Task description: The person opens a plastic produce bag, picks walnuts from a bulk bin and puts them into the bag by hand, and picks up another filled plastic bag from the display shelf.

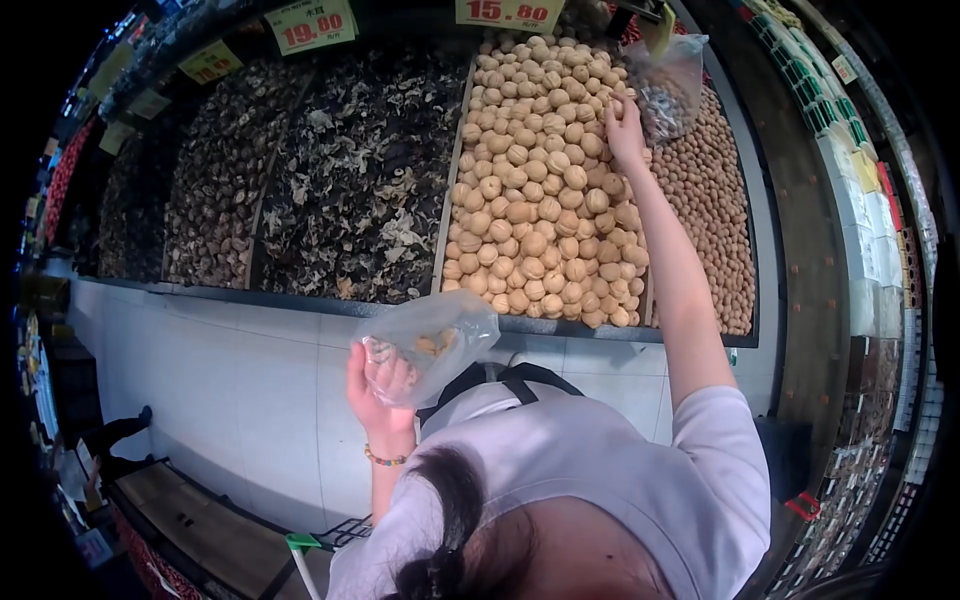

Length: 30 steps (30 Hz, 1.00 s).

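Observation:
A clear plastic bag [455, 345] with a few walnuts at its bottom hangs from my left hand [388, 378], whose fingers are wrapped round the plastic. My right hand [626, 128] reaches to the upper right part of the walnut bin [540, 180]. Its fingers touch or hover just over the walnuts, beside another clear bag [668, 95] with small wrapped items. Whether a walnut is between the right fingers cannot be made out.
Left of the walnuts are bins of dried black fungus [360, 180] and dried mushrooms [225, 165]. Smaller round nuts [715, 220] fill the bin on the right. Price signs [310, 25] stand behind. A person's leg [120, 430] shows at the lower left.

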Available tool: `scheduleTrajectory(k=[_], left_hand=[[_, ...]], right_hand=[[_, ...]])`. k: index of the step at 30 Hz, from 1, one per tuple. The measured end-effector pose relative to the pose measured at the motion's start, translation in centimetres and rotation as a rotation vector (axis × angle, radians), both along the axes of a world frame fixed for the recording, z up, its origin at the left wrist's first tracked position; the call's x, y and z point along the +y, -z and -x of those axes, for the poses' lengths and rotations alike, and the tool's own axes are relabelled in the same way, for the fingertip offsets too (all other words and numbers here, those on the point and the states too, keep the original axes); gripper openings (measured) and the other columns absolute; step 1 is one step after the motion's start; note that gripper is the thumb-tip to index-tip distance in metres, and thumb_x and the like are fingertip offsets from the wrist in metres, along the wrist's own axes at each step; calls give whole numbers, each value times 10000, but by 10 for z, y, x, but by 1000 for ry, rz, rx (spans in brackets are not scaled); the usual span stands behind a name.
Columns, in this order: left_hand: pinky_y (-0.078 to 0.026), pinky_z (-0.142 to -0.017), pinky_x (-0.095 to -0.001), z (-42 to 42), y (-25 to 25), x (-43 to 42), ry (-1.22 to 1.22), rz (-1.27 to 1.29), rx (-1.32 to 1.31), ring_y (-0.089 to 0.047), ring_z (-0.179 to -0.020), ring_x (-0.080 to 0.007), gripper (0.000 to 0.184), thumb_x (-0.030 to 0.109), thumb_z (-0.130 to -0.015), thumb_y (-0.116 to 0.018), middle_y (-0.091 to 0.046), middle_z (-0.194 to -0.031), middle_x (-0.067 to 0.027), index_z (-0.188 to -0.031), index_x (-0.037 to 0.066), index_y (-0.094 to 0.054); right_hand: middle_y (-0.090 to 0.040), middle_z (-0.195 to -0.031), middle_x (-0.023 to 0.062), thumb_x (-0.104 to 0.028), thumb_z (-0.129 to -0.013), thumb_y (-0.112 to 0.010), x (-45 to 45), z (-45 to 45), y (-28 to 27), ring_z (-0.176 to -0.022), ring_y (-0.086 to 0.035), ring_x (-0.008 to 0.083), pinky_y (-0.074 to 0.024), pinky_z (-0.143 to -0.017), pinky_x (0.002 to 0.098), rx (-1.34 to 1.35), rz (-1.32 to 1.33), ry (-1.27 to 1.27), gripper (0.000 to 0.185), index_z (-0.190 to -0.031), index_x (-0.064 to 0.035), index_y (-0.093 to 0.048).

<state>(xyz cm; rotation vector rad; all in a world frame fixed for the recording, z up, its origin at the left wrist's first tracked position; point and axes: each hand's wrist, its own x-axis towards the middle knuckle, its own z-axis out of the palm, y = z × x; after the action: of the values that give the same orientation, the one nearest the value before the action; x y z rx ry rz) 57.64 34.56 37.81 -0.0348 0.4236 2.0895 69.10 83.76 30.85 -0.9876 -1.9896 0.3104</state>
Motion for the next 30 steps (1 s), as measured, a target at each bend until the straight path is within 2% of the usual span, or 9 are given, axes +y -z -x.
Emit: scheduleTrajectory(k=[3, 7, 10, 11, 14, 18, 20, 27, 30], left_hand=[[-418, -468, -264, -10, -6, 5, -54, 68, -26, -512, -546, -107, 241, 310, -894, -425, -577, -698, 9, -808, 129, -559], [-417, -472, -265, -20, -6, 6, -45, 24, 29, -514, -557, -106, 239, 317, -892, -430, -575, -702, 12, -817, 128, -557], [-416, -478, -260, -27, -8, 12, -24, -23, 60, -510, -564, -104, 233, 320, -890, -434, -566, -705, 17, -832, 129, -555], [-416, -479, -257, -30, -9, 14, -18, -34, 62, -508, -565, -103, 230, 321, -889, -436, -562, -705, 19, -837, 130, -554], [-405, -477, -249, -40, -11, 18, -39, -39, 57, -492, -562, -98, 225, 318, -891, -433, -548, -703, 22, -845, 132, -551], [-376, -447, -237, -53, -16, 25, -73, 25, 70, -455, -520, -84, 241, 320, -898, -416, -521, -653, 34, -831, 131, -549], [-363, -433, -233, -55, -15, 31, -26, -41, 98, -441, -503, -76, 250, 321, -902, -405, -508, -629, 40, -826, 131, -548], [-356, -428, -231, -71, -25, 44, -24, -82, 127, -430, -482, -74, 279, 325, -907, -388, -501, -614, 42, -812, 122, -554], [-371, -447, -241, -78, -34, 39, -140, 24, 113, -443, -492, -85, 294, 323, -909, -379, -522, -633, 34, -809, 114, -559]], right_hand=[[-526, -1073, 69, -229, -810, -532, -12, 6, 2, -1056, -475, 257, -342, -878, 429, -291, -33, 50, 324, -1117, -145, -474], [-532, -1059, 84, -246, -816, -537, -6, 6, -9, -984, -499, 244, -292, -906, 432, -78, 210, -59, 321, -1113, -140, -484], [-528, -1052, 93, -252, -817, -541, -32, -1, -43, -987, -483, 246, -280, -916, 417, 53, 142, -106, 347, -1131, -115, -483], [-512, -1065, 103, -242, -819, -539, -42, -6, -48, -1003, -461, 256, -281, -927, 428, 95, 4, -164, 371, -1150, -87, -474], [-499, -1144, 144, -202, -837, -519, -87, -28, -52, -1106, -430, 282, -322, -919, 375, -15, 88, -155, 376, -1186, -79, -453], [-346, -1330, 129, -268, -853, -462, -79, -40, 11, -1250, -277, 296, -167, -1030, 461, -330, 13, -181, 452, -1263, -95, -381], [-295, -1373, 125, -276, -858, -447, -75, -43, 7, -1293, -214, 293, -139, -1039, 464, -329, 54, -209, 475, -1288, -98, -353], [-304, -1356, 156, -191, -841, -464, -103, -60, -31, -1276, -239, 308, -137, -1038, 456, 102, 188, -272, 415, -1235, -75, -406], [-329, -1330, 149, -135, -820, -457, -98, -83, -45, -1256, -259, 329, -172, -1014, 504, -22, -71, -67, 376, -1193, -89, -445]])
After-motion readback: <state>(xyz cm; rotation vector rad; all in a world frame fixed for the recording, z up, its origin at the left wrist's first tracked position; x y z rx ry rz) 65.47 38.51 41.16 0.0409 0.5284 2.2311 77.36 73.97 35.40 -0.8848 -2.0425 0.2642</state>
